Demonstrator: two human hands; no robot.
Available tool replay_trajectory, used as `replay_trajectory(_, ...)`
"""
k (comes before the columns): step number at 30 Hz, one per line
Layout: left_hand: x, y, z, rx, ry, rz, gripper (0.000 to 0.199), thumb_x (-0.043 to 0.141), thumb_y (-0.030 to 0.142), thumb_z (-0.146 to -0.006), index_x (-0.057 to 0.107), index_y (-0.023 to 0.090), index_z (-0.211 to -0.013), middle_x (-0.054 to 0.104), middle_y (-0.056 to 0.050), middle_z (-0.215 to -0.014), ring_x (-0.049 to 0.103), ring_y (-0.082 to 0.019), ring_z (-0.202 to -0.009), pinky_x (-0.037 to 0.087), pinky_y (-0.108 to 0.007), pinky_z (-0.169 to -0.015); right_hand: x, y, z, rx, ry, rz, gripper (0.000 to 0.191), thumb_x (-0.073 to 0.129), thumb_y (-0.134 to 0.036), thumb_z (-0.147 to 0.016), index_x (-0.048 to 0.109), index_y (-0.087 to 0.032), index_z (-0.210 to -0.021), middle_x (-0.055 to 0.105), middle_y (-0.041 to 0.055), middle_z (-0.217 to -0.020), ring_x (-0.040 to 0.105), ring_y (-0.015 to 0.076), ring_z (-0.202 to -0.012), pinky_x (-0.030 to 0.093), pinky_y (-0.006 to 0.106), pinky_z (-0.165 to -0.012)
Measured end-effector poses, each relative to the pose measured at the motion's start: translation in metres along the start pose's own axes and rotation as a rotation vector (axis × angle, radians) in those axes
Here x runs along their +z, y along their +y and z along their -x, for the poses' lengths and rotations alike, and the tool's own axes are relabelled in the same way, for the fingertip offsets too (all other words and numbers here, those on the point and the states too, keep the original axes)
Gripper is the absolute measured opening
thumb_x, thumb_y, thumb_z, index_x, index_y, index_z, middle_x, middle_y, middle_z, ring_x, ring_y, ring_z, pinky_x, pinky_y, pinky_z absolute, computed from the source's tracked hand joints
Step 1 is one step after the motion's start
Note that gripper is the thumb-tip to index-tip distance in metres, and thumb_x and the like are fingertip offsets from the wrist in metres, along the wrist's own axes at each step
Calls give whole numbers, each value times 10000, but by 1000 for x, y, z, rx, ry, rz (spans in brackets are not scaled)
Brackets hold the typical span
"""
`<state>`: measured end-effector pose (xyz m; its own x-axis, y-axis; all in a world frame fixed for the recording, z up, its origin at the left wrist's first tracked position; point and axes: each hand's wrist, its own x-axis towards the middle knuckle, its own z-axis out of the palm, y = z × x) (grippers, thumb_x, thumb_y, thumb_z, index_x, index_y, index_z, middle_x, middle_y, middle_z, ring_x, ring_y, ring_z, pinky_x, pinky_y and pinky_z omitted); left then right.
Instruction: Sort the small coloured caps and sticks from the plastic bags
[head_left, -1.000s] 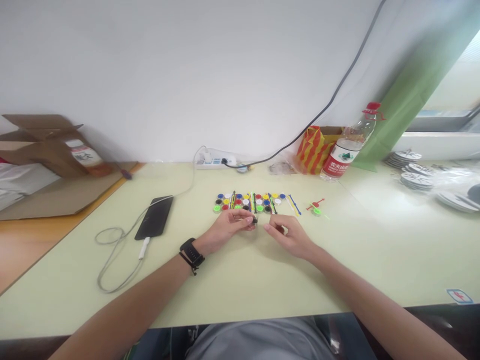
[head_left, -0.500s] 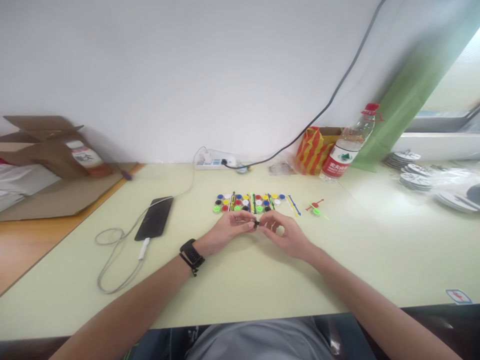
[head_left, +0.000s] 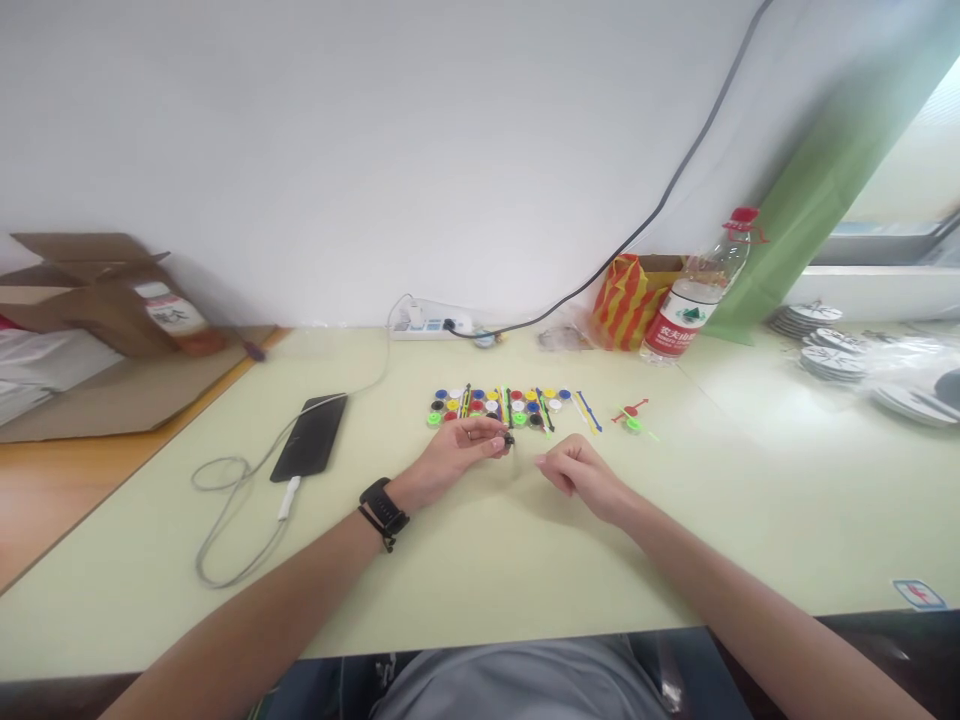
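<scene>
My left hand [head_left: 457,453] pinches a small black piece [head_left: 509,440] between thumb and fingertips, just in front of rows of coloured discs. To its right, my right hand [head_left: 581,474] is apart from it, fingers curled in; whether it holds anything tiny is hidden. The colourful discs [head_left: 476,406] lie in rows with thin coloured sticks between them. A blue stick [head_left: 589,411] lies at the right end of the rows. Farther right, a red stick [head_left: 631,411] lies beside a green disc [head_left: 632,426].
A black phone [head_left: 309,438] with a white cable lies left. Behind stand a power strip [head_left: 427,328], a striped bag [head_left: 626,303] and a water bottle [head_left: 686,305]. Stacked white discs [head_left: 832,362] are far right, an open cardboard box [head_left: 90,290] far left.
My right hand has come away from the black piece, moving slightly right and down, with its fingers curled. My left hand keeps the piece and has barely moved.
</scene>
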<state>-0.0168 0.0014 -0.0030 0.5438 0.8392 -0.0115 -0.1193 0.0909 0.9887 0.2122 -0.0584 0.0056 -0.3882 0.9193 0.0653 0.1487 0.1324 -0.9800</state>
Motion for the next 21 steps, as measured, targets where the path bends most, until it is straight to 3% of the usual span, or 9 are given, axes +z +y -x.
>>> replay_trajectory(5,1,-1,1,-4,-6,7,367,866,351,-793,748,150,-1077,748,-71,-990,700,-173,-914,539,-337,-939,4,-4,-3,-67,70,-39,417,669,-517,-905,531,-196,-679,469,-32,-606,397,113,-566,304,269,-543)
replay_trajectory(10,1,-2,2,-25,-25,-37,378,874,352,-782,753,155,-1081,764,-88,-1026,711,-202,-975,541,-347,-955,6,3,-7,-113,101,111,302,624,-490,-950,583,-205,-861,551,-10,-745,427,123,-618,343,265,-563)
replay_trajectory(15,0,-4,2,-29,-62,-62,377,874,339,-783,749,153,-1086,767,-105,-1083,712,-224,-1040,540,-359,-983,7,8,-8,-139,89,183,312,575,-494,-977,566,-207,-854,548,-12,-743,445,132,-639,348,265,-571)
replay_trajectory(21,-2,-8,1,27,-95,-100,378,891,313,-758,752,155,-1073,766,-117,-1112,712,-231,-1060,541,-370,-996,10,6,-7,-120,60,213,358,510,-475,-1005,463,-216,-763,427,-38,-693,379,131,-629,316,268,-574)
